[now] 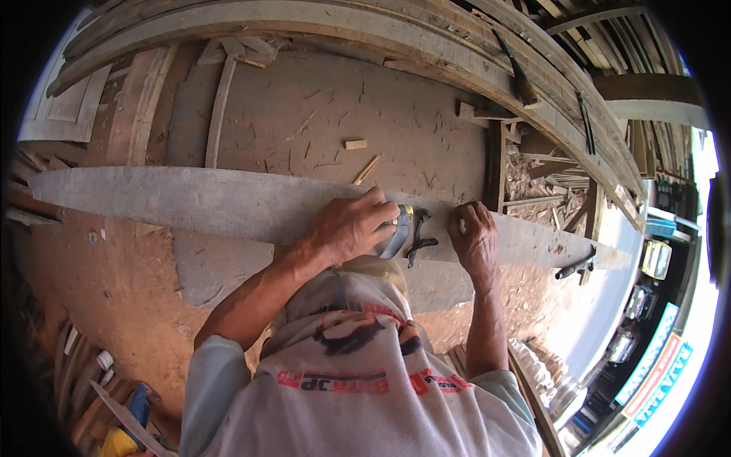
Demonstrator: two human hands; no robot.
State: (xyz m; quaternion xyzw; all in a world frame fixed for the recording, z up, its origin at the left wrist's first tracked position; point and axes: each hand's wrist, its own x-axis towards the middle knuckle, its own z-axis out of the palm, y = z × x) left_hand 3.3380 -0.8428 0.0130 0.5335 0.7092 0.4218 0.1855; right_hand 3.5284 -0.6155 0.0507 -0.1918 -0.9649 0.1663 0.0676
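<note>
A long grey-brown plank (251, 199) runs across in front of me from left to right. My left hand (354, 226) is closed over it, gripping a grey and yellow tool that looks like a tape measure (394, 238). Beside that, a black strap-like piece (420, 241) lies against the plank, between my hands. My right hand (475, 234) rests on the plank to the right, fingers curled and thumb drawn in. Whatever its fingertips hold, if anything, is hidden. Further right on the plank sits a black tool (576, 263), its kind unclear.
Long timber beams (304, 27) stretch across the far side, with a dark wooden-handled tool (524, 84) lying on them. Small offcuts, including a wood block (355, 144), are scattered on the ground. Scrap wood with a yellow and blue object (122, 440) lies at lower left. Stacked boards stand far right.
</note>
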